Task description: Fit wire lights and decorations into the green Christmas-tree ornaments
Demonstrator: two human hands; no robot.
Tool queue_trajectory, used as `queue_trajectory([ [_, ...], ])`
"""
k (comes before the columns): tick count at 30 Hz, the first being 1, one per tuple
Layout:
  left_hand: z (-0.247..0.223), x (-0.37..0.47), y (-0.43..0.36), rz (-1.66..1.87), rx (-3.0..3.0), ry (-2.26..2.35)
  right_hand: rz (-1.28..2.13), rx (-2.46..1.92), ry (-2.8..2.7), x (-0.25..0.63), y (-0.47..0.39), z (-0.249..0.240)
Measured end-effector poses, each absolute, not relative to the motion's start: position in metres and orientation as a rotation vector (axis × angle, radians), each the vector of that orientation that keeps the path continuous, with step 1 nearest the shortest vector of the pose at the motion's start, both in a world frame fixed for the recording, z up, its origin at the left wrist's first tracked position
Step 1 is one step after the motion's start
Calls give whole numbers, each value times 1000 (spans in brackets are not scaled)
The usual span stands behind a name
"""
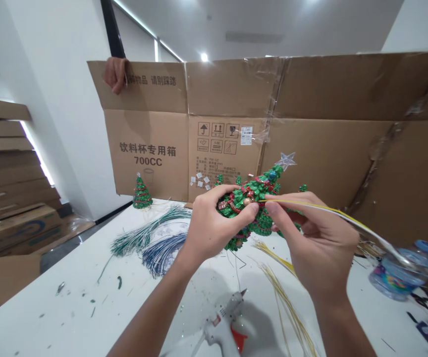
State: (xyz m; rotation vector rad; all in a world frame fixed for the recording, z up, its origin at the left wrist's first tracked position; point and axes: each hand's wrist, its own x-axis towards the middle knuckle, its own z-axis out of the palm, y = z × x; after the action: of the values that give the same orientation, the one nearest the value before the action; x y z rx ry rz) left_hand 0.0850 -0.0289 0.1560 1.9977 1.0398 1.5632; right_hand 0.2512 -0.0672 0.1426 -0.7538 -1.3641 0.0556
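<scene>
Tilted to the right, a small green Christmas tree (262,187) with a clear star (286,161) at its tip and red and gold ornaments is held up in my left hand (217,218), whose fingers and thumb wrap round its lower part. My right hand (316,238) pinches a thin yellow strand (310,204) between thumb and forefinger. The strand's end touches the tree beside a gold ball near my left thumb. Its long tail curves away to the right. More green tree pieces show behind my hands, partly hidden.
A glue gun (223,322) lies at the front. Green wires (147,230), blue wires (162,253) and yellow wires (288,307) lie around my hands. Another small tree (141,192) stands back left, a plastic bottle (403,270) right. Behind stands cardboard (321,89), gripped by another person's hand (115,74).
</scene>
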Motion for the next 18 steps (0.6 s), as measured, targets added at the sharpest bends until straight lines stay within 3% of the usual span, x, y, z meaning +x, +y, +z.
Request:
queue_trajectory([
  [18,156,83,-30,1534,2019,1023,264,-743,-1209,250,-68,145],
])
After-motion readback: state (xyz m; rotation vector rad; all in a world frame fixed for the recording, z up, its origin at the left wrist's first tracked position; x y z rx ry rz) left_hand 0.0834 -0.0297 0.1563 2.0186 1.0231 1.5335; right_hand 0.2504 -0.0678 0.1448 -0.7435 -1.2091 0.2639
